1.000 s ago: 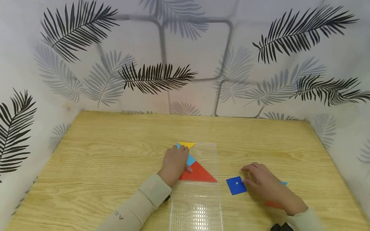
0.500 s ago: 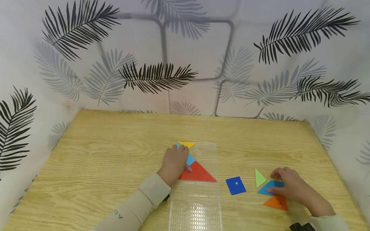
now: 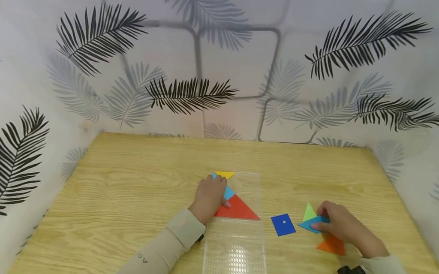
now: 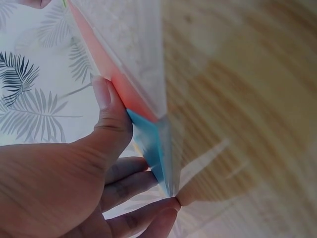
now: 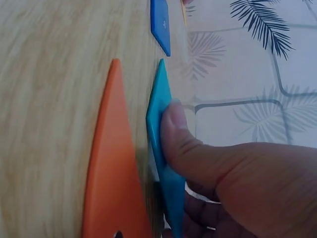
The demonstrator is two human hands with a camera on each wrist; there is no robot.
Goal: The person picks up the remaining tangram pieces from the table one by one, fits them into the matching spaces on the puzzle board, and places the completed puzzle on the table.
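Note:
In the head view my left hand (image 3: 210, 197) holds the left side of a clear plastic tray (image 3: 239, 254), its thumb on a red triangle (image 3: 238, 209). Under its fingers lies a light blue piece (image 4: 147, 141), partly covered. A yellow triangle (image 3: 225, 174) sits at the tray's far end. My right hand (image 3: 342, 222) pinches a blue parallelogram (image 5: 161, 129) between thumb and fingers, tilted up beside an orange triangle (image 5: 116, 173). A light green triangle (image 3: 309, 213) shows just behind the parallelogram in the head view, partly hidden.
A dark blue square (image 3: 283, 224) with a small light dot lies between the tray and my right hand. All of this is on a wooden table (image 3: 135, 177), backed by leaf-patterned cloth (image 3: 189, 121).
My right hand has moved right, away from the dark blue square, and picked up an edge of the blue parallelogram, shifting it slightly left. The left hand stays on the tray.

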